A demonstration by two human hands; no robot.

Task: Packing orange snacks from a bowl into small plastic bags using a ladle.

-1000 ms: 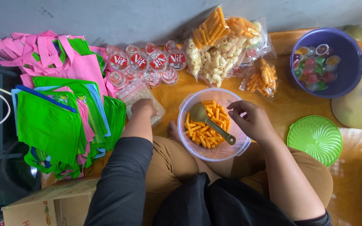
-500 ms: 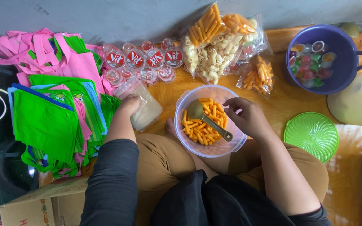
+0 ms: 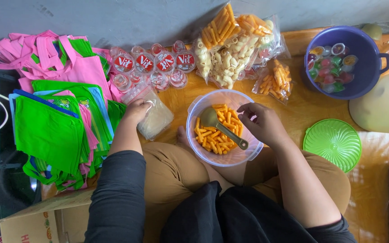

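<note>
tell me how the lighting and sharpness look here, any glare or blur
Head view: soft, even daylight, shadows faint. Glare on the clear plastic bags of snacks and the clear bowl rim. Left hand, right hand and spoon sharp; no motion blur.

Place: you sit on the floor of a home or small shop corner used for packing snacks.
Floor: an orange mat [image 3: 302, 108] lies beside a grey concrete wall [image 3: 136, 18].
Goods: sealed snack bags [image 3: 235, 49], small water cups [image 3: 154, 67] and a purple basin [image 3: 370, 76] of jelly cups lie around you.
Packing: stacks of pink and green cloth bags [image 3: 55, 117] and a cardboard box [image 3: 32, 220] are at your left.
Work: a clear bowl [image 3: 203, 155] of orange sticks rests on your lap.
</note>
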